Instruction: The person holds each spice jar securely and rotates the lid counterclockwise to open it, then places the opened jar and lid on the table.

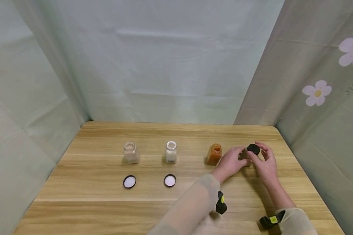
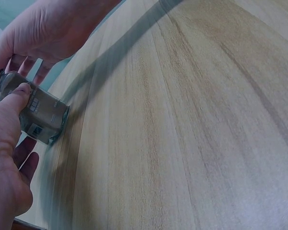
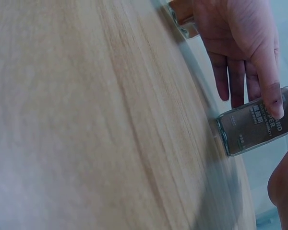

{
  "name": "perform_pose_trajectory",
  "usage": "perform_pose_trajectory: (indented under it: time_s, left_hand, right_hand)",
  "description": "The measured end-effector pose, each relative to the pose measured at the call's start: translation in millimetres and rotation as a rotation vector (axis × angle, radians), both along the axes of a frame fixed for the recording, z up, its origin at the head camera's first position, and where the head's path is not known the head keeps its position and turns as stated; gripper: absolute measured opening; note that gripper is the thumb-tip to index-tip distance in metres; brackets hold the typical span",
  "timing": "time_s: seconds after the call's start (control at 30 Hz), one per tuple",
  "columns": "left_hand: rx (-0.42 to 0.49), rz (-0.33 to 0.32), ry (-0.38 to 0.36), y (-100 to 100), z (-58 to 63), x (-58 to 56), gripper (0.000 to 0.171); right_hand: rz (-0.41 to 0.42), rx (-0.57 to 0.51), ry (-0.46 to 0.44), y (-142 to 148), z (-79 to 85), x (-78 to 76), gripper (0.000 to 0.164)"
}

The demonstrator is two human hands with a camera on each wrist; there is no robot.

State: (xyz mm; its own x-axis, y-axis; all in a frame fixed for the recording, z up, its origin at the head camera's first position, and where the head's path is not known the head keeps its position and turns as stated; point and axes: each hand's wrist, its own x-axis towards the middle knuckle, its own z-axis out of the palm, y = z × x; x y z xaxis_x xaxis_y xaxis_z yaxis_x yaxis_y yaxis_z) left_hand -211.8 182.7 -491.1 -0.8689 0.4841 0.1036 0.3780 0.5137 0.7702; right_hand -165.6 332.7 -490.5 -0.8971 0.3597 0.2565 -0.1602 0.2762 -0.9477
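Observation:
A square glass spice jar (image 3: 245, 132) of brownish-grey powder, with printed lettering on its side, stands at the table's right. My left hand (image 1: 233, 160) grips its body, the thumb lying across the lettering in the right wrist view. On top sits a black lid (image 1: 254, 149), which my right hand (image 1: 266, 163) pinches between thumb and fingers. Just left of my left hand is an uncapped jar of orange-red powder (image 1: 214, 155).
Two more uncapped jars stand farther left, one with pale pinkish contents (image 1: 131, 154), one with white contents (image 1: 171, 153). In front of them lie two upturned black-rimmed lids, the left lid (image 1: 129, 181) and the right lid (image 1: 170, 180). Curtains (image 1: 176, 65) enclose the wooden table (image 1: 91, 195).

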Motion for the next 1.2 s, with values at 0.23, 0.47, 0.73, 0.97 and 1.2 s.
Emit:
perform_pose_trajectory:
  time_s: [0.23, 0.47, 0.73, 0.97, 1.2]
  left_hand:
    - [0.001, -0.006, 0.008, -0.7, 0.8, 0.8, 0.061]
    - [0.008, -0.015, 0.014, -1.9, 0.9, 1.4, 0.061]
    - [0.012, -0.015, 0.015, -2.0, 0.9, 0.5, 0.058]
    - [0.017, -0.020, 0.010, -2.0, 1.1, 0.7, 0.057]
    - [0.012, -0.015, 0.009, -1.9, 0.8, 1.0, 0.058]
  right_hand:
    - [0.024, 0.031, -0.001, 0.9, -0.3, 1.6, 0.052]
    - [0.039, 0.045, 0.003, 2.0, -0.4, 2.3, 0.051]
    - [0.062, 0.076, 0.025, 2.7, 0.6, 3.7, 0.048]
    - [0.079, 0.094, 0.039, 4.2, -1.1, 3.7, 0.045]
    - [0.082, 0.061, -0.005, 3.0, 0.7, 6.2, 0.054]
